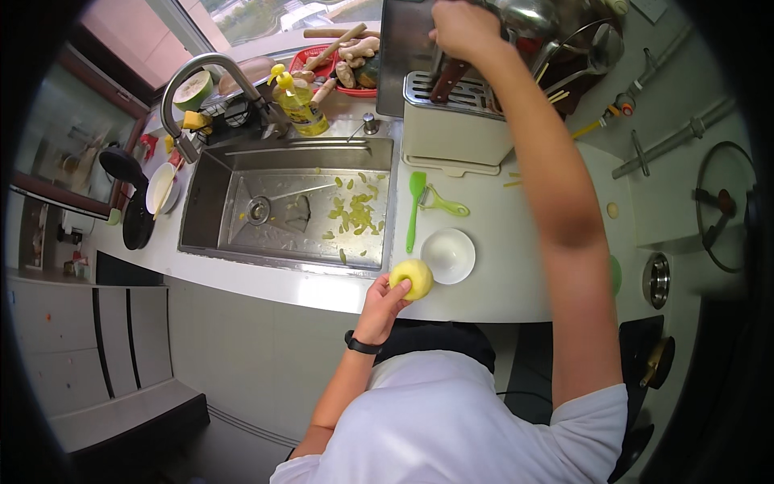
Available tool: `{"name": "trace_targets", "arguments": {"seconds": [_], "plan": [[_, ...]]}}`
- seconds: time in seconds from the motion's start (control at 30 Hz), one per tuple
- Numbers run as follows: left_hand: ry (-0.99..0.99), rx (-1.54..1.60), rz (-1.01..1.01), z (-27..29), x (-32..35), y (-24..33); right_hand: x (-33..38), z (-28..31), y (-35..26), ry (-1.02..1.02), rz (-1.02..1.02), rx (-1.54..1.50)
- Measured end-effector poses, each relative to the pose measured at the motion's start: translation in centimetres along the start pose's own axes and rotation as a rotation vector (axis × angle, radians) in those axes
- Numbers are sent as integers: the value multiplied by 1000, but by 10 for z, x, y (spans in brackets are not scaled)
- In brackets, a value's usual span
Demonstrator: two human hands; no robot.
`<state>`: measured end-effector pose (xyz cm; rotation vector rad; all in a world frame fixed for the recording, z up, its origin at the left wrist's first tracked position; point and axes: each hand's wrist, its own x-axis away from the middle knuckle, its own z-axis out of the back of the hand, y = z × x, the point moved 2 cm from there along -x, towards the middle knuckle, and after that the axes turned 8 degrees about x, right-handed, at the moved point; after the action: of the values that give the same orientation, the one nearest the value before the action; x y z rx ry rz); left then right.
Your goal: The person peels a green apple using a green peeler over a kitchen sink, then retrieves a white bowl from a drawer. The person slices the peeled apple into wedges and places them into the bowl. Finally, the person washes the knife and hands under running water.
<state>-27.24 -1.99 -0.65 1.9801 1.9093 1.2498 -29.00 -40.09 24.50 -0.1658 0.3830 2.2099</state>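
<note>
My left hand (382, 305), with a black band at its wrist, is closed around a peeled pale-yellow apple (412, 279) with a dimple facing up. The apple is at the counter's front edge, just left of a small white bowl (447, 256). My right arm stretches far forward over the counter. At its end my right hand (466, 31) is curled above a cream knife holder (451, 133) with a slotted metal top. A brown-handled knife (450, 79) stands in the slots below that hand. What the right fingers grip is hidden at the picture's top edge.
A steel sink (230, 173) with scattered green peelings lies to the left, under a curved faucet (168, 101). A green peeler (445, 203) and green brush (415, 206) lie by the bowl. A yellow soap bottle (300, 109) and red basket (355, 91) stand behind.
</note>
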Motion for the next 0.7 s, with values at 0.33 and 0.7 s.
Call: {"name": "trace_targets", "arguments": {"seconds": [0.33,0.7], "plan": [[-58,-20,52,-13,-13,2,149,172,53,325,-156,-862],[-462,182,109,-47,-9,11,383,-87,14,224,-785,-1595]]}}
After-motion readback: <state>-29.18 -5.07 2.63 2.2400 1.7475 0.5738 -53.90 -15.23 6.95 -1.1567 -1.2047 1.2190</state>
